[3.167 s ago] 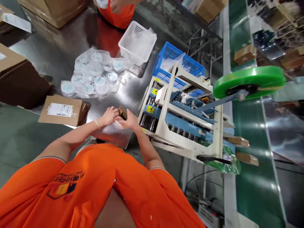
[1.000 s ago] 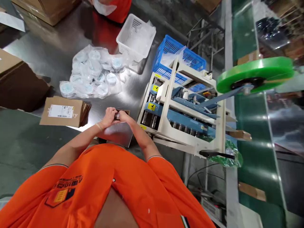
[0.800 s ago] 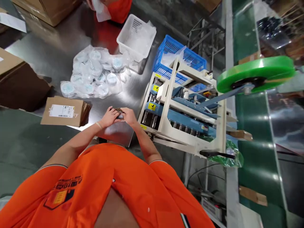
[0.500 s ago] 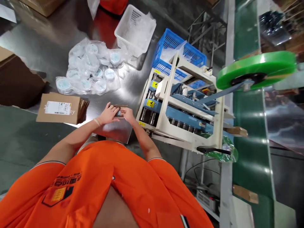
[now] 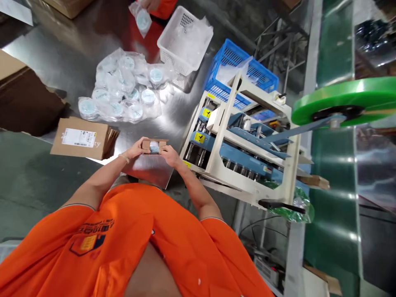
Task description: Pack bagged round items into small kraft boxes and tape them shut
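Note:
A small cardboard box is held between my two hands at the near edge of the metal table. Its top is open, and a plastic-wrapped item with a pale blue part lies inside. My left hand grips the box's left end, fingers closed on the flap side. At the right end my right hand has its fingers closed on the cardboard. Beyond the box lies a spread of clear bags with round, pale blue-labelled pieces. Left of my hands rests a stack of flattened cardboard boxes with a white label.
A white basket with clear bags stands behind, and a blue crate beyond the taping machine. A green tape roll juts over the green conveyor. Another person's hand holds a bagged round piece at the far side.
My left hand has moved off the box's top to its left end, uncovering the inside. The other person's hand has come into view with a bagged piece. The whole view has shifted slightly.

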A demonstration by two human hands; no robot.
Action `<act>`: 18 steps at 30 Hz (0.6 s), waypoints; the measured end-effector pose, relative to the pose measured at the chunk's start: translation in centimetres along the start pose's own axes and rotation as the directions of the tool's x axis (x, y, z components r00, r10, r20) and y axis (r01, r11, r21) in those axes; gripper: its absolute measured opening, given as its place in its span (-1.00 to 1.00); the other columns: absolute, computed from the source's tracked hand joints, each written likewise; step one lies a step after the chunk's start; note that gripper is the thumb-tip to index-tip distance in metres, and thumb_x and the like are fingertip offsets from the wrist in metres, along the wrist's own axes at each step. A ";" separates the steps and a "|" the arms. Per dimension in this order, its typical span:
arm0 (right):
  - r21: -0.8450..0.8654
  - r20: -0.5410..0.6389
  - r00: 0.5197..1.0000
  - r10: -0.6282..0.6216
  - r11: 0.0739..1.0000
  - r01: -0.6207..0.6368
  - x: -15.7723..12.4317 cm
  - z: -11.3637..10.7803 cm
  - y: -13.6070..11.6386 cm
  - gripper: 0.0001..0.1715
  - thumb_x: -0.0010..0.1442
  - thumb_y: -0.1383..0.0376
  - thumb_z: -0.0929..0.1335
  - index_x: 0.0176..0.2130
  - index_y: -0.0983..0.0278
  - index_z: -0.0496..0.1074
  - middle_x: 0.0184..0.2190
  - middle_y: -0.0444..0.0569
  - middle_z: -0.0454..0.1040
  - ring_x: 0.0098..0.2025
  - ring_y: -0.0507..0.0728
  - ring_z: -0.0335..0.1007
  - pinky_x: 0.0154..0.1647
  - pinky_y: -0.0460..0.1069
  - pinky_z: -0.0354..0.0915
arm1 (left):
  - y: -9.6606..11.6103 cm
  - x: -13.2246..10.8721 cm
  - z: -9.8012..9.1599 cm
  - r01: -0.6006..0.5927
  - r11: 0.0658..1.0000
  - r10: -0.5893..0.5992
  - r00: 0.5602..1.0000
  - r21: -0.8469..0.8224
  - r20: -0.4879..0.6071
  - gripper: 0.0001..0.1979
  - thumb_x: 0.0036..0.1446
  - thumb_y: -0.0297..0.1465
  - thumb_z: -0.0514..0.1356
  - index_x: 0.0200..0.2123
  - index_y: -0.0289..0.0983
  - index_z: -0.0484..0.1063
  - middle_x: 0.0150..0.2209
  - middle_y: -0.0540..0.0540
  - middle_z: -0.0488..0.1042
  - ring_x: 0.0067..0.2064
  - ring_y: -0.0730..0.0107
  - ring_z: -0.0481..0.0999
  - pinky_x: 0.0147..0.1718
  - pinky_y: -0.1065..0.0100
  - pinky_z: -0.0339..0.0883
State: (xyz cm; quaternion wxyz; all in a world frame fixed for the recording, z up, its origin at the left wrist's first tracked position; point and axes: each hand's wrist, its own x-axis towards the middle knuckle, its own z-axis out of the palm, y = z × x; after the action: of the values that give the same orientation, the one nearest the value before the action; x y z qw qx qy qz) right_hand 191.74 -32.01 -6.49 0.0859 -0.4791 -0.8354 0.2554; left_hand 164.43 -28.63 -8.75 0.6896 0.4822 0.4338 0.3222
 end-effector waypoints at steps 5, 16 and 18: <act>-0.046 -0.230 0.944 0.236 0.967 -0.252 2.4 -1.5 -0.2 -0.39 0.35 0.12 0.58 0.28 0.28 0.58 0.26 0.27 0.52 0.33 0.43 0.44 0.38 0.29 0.42 | 1.1 1.1 0.1 0.011 0.999 -0.013 0.999 0.045 0.044 -0.20 -0.12 -0.09 0.57 0.17 -0.32 0.55 -0.01 -0.23 0.67 0.06 0.07 0.62 0.11 0.16 0.53; 0.005 0.020 0.989 0.144 0.990 -0.144 0.1 0.3 -0.8 -0.02 0.43 0.03 0.50 0.62 0.15 0.18 0.69 0.23 -0.04 0.73 0.45 -0.21 0.64 0.47 -0.01 | 3.1 -2.0 3.6 -0.148 0.395 0.160 0.983 0.907 0.091 0.01 0.29 -0.02 0.38 0.55 -0.59 0.22 0.54 -0.70 0.19 0.64 -0.60 -0.04 0.53 -0.43 -0.18; 0.022 -0.011 0.982 0.190 0.982 -0.190 0.1 0.9 -0.2 0.12 0.35 -0.01 0.56 0.65 0.14 0.12 0.70 0.24 -0.07 0.73 0.47 -0.22 0.64 0.45 0.01 | 2.9 -1.9 4.6 -0.126 0.220 0.127 0.987 0.967 0.100 0.02 0.30 -0.04 0.37 0.56 -0.61 0.17 0.49 -0.73 0.24 0.59 -0.61 0.09 0.51 -0.34 -0.03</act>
State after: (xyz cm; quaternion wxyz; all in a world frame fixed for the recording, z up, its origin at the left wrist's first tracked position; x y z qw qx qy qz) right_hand 191.20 -32.31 -7.12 0.0714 -0.5574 -0.7825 0.2682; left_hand 167.74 -31.03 -4.73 0.2139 0.8386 0.4995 0.0390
